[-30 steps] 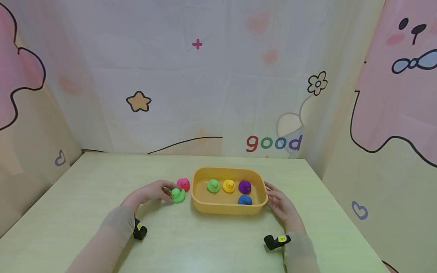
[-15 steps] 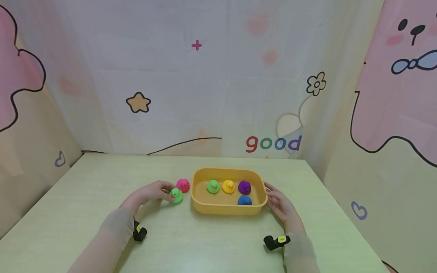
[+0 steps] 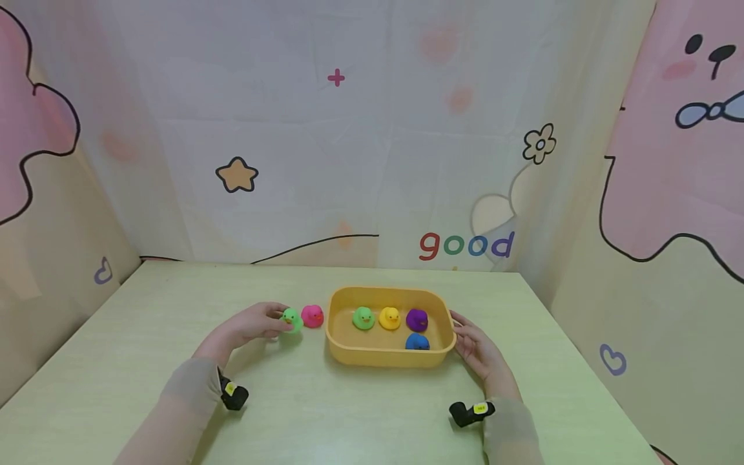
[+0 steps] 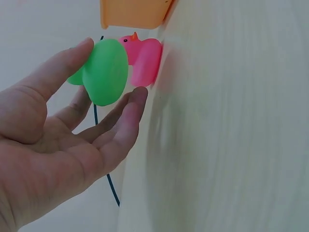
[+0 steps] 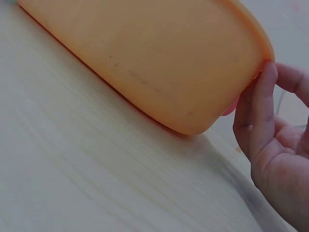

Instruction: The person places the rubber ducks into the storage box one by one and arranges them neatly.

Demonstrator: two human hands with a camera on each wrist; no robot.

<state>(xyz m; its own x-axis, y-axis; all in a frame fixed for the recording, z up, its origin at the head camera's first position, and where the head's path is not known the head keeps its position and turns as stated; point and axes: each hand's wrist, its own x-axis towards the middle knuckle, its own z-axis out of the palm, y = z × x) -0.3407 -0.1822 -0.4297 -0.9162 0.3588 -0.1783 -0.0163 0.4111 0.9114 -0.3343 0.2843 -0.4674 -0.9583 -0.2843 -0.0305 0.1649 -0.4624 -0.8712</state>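
A pale tabletop [image 3: 349, 413] spans the lower frame. Right of centre, the right hand [image 3: 479, 349] rests relaxed fingertips against a yellow tray [image 3: 389, 358]; left of centre, the left hand [image 3: 252, 326] pinches a green duck [image 3: 294, 320] just beside a pink duck [image 3: 312, 316]. That slight fingertip grip could let the green duck slip, or a rightward swing knock its neighbour. Printed cloth [image 3: 372, 168] hangs behind.

Sleeves [image 3: 174, 407] are beige; black wrist cameras [image 3: 237, 399] bear yellow labels [image 3: 480, 408].
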